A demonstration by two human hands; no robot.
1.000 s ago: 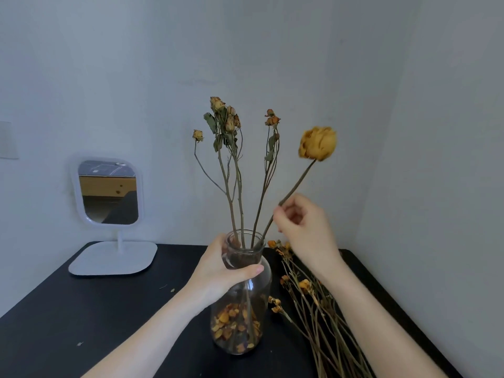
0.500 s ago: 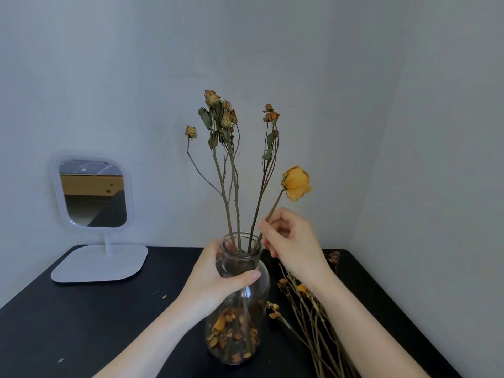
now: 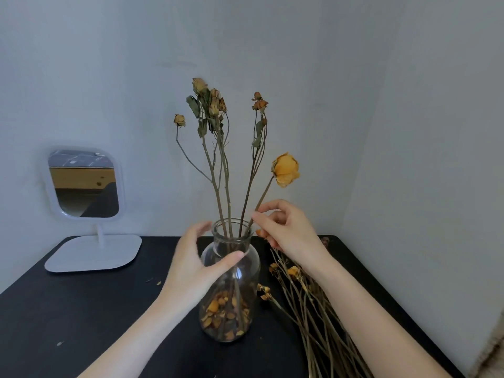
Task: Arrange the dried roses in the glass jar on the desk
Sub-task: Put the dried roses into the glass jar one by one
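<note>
Where the head camera looks down across the dark surface [image 3: 81,309], the glass jar [image 3: 245,276] stands upright near its middle, a little in from the pale wall [image 3: 300,64], with a layer of orange and brown petals [image 3: 223,315] lying in its bottom. Several thin dried roses [image 3: 210,105] stand in its mouth and fan upward, their small faded heads well above the rim. The left hand [image 3: 191,268] has its grip curled round the jar's neck and shoulder, the thumb laid across the front of the glass and the fingers curved behind the neck. The right hand [image 3: 289,236] sits just right of the rim; its grip is a pinch of thumb and forefinger on the stem of a yellow rose [image 3: 285,170], whose lower end is inside the mouth while the full bloom leans up and to the right, lower than the other heads. A bundle of loose stems [image 3: 313,309] lies flat just right of the jar, partly under the right forearm. A white-framed mirror [image 3: 83,184] on a flat base stands at the back left, well apart from the jar.
</note>
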